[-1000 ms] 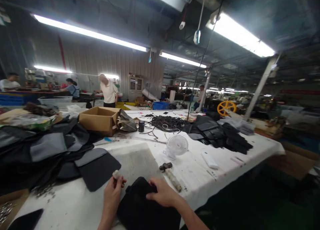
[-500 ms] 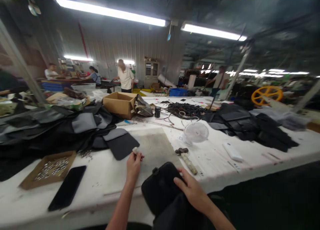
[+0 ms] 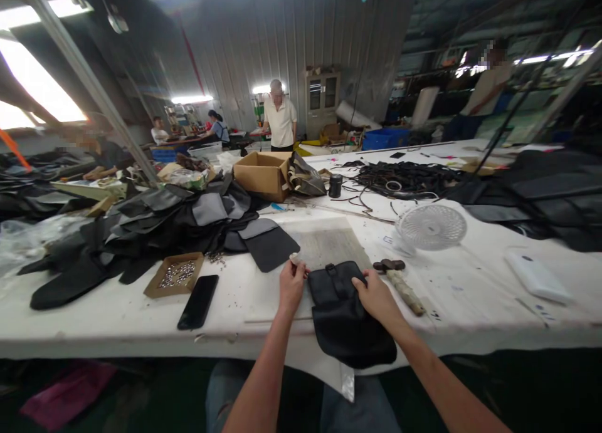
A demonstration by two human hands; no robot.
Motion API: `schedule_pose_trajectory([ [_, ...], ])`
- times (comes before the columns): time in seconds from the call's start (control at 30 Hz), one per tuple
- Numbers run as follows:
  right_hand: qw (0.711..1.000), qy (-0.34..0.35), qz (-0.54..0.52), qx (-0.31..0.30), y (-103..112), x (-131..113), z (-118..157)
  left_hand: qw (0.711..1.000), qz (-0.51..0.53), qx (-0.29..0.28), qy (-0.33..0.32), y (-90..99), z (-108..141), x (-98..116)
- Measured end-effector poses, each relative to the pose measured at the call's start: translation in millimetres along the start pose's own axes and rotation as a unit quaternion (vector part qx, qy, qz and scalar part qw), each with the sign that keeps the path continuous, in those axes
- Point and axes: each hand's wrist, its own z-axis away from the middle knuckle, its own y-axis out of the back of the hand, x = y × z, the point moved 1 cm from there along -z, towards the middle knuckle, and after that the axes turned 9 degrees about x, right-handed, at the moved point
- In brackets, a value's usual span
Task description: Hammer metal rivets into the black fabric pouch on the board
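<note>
A black leather-like piece (image 3: 350, 320) with a small strap loop hangs over the table's front edge. My right hand (image 3: 376, 292) grips its upper right side between thumb and fingers. Just left of that piece, my left hand (image 3: 292, 282) is closed, pinching a small whitish item (image 3: 294, 258) at its fingertips. Behind both hands lies a grey board (image 3: 329, 242). A flat black piece with a grey flap (image 3: 273, 248) rests beyond my left hand. To the right of my right hand is a hammer (image 3: 405, 290) with a wrapped handle.
Left are a phone (image 3: 198, 302), a cardboard tray of metal bits (image 3: 155, 286) and piled black pieces (image 3: 155, 223). A white fan (image 3: 431, 227) and white case (image 3: 536, 275) stand right. Behind are a cardboard box (image 3: 261, 175), black straps (image 3: 404, 177) and several people.
The view has turned left and down. The black piece has been lowered and spread flatter at the table edge, with its strap side showing. Both hands keep their holds.
</note>
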Motion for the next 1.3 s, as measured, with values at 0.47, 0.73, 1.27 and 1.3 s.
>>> schedule_pose_trajectory([
  [0.47, 0.944, 0.327, 0.037, 0.025, 9, -22, 32, 0.999, -0.024, -0.033, -0.007, -3.9, 6, 5],
  [0.73, 0.951, 0.305, 0.043, -0.015, -8, -20, 17, 0.996, -0.062, -0.052, -0.023, -5.9, -9, 17],
  [1.27, 0.954, 0.293, 0.059, -0.019, -15, -18, 16, 0.985, -0.037, -0.169, -0.022, -48.4, -23, 39],
  [1.3, 0.953, 0.295, 0.060, -0.017, -15, -17, 19, 0.983, -0.032, -0.179, -0.022, -51.9, -22, 39],
])
